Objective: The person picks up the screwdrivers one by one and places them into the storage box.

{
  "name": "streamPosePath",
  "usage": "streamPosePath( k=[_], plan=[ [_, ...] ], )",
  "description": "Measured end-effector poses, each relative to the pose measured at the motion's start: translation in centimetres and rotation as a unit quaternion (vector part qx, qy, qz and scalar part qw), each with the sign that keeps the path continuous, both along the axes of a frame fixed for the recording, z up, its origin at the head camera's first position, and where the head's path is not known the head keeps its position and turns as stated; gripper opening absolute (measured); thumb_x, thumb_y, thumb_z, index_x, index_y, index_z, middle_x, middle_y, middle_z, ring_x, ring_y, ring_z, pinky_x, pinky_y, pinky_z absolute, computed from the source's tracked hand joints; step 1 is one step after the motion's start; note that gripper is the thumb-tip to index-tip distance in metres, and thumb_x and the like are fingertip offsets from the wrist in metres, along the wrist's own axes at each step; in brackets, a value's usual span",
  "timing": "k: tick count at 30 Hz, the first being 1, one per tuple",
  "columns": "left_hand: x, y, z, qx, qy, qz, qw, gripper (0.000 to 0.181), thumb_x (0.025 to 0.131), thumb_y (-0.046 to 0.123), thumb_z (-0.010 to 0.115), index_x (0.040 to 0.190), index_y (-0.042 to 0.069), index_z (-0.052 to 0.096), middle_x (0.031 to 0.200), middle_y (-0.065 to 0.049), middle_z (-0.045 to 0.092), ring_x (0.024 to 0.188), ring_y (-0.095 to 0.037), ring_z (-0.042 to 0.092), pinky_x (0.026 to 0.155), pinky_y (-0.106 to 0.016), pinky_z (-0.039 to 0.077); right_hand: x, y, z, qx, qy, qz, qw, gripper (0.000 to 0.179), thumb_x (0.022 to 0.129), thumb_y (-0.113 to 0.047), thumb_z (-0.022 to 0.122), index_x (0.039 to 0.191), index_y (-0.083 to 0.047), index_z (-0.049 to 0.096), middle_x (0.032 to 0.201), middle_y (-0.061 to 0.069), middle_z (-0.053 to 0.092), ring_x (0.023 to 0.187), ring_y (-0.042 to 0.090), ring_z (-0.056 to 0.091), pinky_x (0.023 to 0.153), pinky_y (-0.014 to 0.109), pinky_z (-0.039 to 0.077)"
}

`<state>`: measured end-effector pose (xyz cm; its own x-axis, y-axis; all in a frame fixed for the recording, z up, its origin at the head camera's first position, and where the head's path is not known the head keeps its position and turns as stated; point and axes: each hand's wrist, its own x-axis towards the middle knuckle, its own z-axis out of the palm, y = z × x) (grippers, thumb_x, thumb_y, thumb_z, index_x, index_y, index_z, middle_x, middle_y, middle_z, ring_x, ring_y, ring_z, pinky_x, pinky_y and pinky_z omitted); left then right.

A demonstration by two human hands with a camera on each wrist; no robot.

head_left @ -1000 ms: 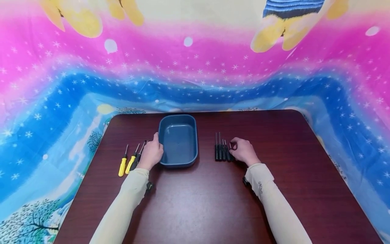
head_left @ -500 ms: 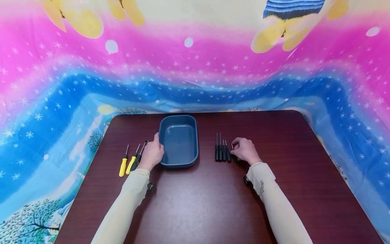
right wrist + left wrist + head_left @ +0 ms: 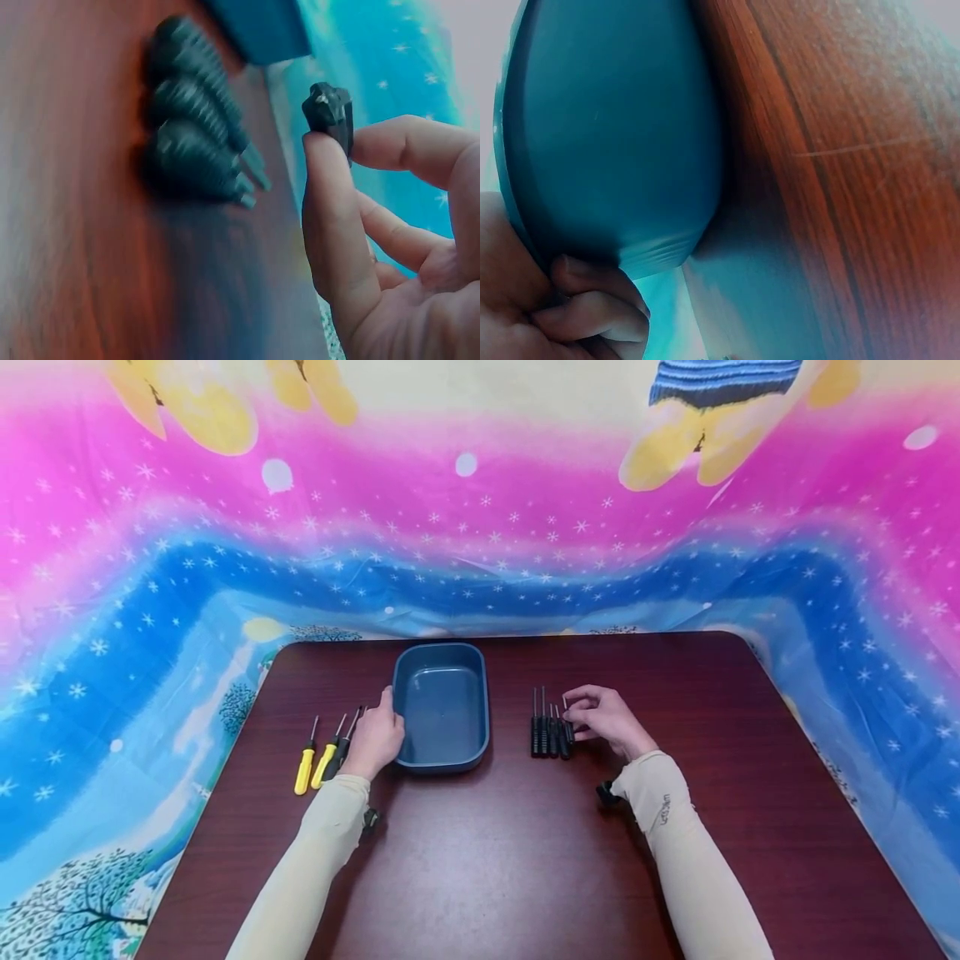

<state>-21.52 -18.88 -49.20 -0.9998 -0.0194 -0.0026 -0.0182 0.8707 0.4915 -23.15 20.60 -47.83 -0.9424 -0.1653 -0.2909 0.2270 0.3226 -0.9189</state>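
My left hand (image 3: pixel 377 732) is at the left side of a blue-grey plastic box (image 3: pixel 440 762), gripping its rim. In the left wrist view, curled fingers (image 3: pixel 604 300) lie against the box's outer wall. My right hand (image 3: pixel 603 718) pinches a small black-handled screwdriver (image 3: pixel 330 109) between thumb and forefinger, lifted off the table. The right wrist view shows its handle end; most of its shaft is hidden. Just left of that hand, several black screwdrivers (image 3: pixel 544 735) lie side by side with their shafts pointing away.
To the left of the box lie a yellow-handled screwdriver (image 3: pixel 303 770), another yellow one (image 3: pixel 325 762) and a black one (image 3: pixel 341 752), partly hidden by my left hand. The dark wooden table (image 3: pixel 465 860) meets a patterned cloth (image 3: pixel 495 560) along its far edge.
My right hand has picked up the screwdriver at the right end of the black row, rising and turning slightly. My left hand and the box have stayed in place.
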Motion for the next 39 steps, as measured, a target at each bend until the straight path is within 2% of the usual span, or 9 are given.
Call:
streamPosePath(
  k=[5,13,19,21,24,28,33,39],
  plan=[
    [-0.1,0.0,0.0,0.01,-0.005,-0.002,0.9999,0.06,0.105,0.013,0.048,0.159,-0.005,0.028,0.08,-0.017,0.066,0.084,-0.037,0.07,0.081,-0.053,0.055,-0.4,-0.7,0.7,-0.044,-0.006,0.004,0.999,0.047,0.102,-0.005,0.061,0.147,0.003,0.051,0.113,0.015,0.067,0.086,0.017,0.069,0.073,0.035,0.063],
    [0.0,-0.1,0.0,0.019,-0.011,-0.003,0.9998,0.061,0.105,0.013,0.048,0.159,-0.005,0.027,0.072,-0.012,0.061,0.073,-0.031,0.065,0.073,-0.047,0.053,-1.0,-2.3,1.2,-0.08,-0.003,-0.001,0.9968,0.044,0.1,-0.006,0.063,0.143,-0.001,0.054,0.101,0.004,0.066,0.083,0.015,0.068,0.073,0.033,0.062],
    [-0.1,0.1,0.0,0.025,-0.012,-0.004,0.9996,0.06,0.106,0.014,0.046,0.16,-0.005,0.026,0.074,-0.014,0.062,0.079,-0.033,0.069,0.079,-0.05,0.055,-1.8,-4.0,2.2,-0.095,0.008,0.004,0.9954,0.041,0.099,-0.005,0.066,0.139,-0.003,0.057,0.098,0.002,0.068,0.082,0.015,0.068,0.072,0.033,0.062],
    [-0.1,0.2,0.0,0.023,-0.006,-0.005,0.9997,0.06,0.105,0.013,0.046,0.16,-0.005,0.028,0.073,-0.014,0.063,0.079,-0.033,0.069,0.079,-0.05,0.055,-2.0,-4.8,2.6,-0.099,0.011,0.008,0.995,0.04,0.098,-0.006,0.067,0.138,-0.003,0.058,0.098,0.002,0.068,0.081,0.016,0.067,0.071,0.033,0.063],
    [0.0,0.4,0.0,0.021,0.001,-0.009,0.9997,0.06,0.105,0.013,0.048,0.159,-0.004,0.03,0.069,-0.013,0.061,0.068,-0.03,0.066,0.069,-0.045,0.053,-2.4,-6.2,3.2,-0.105,0.013,0.013,0.9943,0.039,0.098,-0.005,0.067,0.136,-0.004,0.06,0.097,0.003,0.069,0.079,0.016,0.068,0.07,0.034,0.063],
    [0.1,0.7,0.0,0.022,0.002,-0.015,0.9996,0.06,0.105,0.012,0.048,0.159,-0.005,0.029,0.062,-0.009,0.057,0.054,-0.023,0.056,0.055,-0.036,0.043,-3.1,-8.3,3.9,-0.119,0.014,0.021,0.9926,0.041,0.097,-0.003,0.067,0.136,0.0,0.059,0.099,0.004,0.07,0.077,0.016,0.068,0.069,0.034,0.062],
    [0.2,1.1,-0.1,0.022,0.006,-0.017,0.9996,0.06,0.105,0.011,0.048,0.159,-0.006,0.029,0.063,-0.009,0.058,0.054,-0.022,0.057,0.055,-0.034,0.043,-4.0,-11.2,4.3,-0.135,0.011,0.026,0.9904,0.044,0.095,-0.001,0.068,0.137,0.003,0.058,0.096,0.004,0.069,0.074,0.016,0.068,0.065,0.033,0.062],
    [0.2,1.3,-0.1,0.013,0.017,-0.013,0.9997,0.059,0.104,0.011,0.049,0.158,-0.006,0.031,0.065,-0.012,0.06,0.058,-0.025,0.06,0.059,-0.038,0.047,-4.6,-14.3,4.6,-0.141,0.006,0.031,0.9895,0.035,0.094,-0.002,0.07,0.129,-0.005,0.064,0.096,0.006,0.069,0.076,0.018,0.067,0.069,0.035,0.063]
  ],
)
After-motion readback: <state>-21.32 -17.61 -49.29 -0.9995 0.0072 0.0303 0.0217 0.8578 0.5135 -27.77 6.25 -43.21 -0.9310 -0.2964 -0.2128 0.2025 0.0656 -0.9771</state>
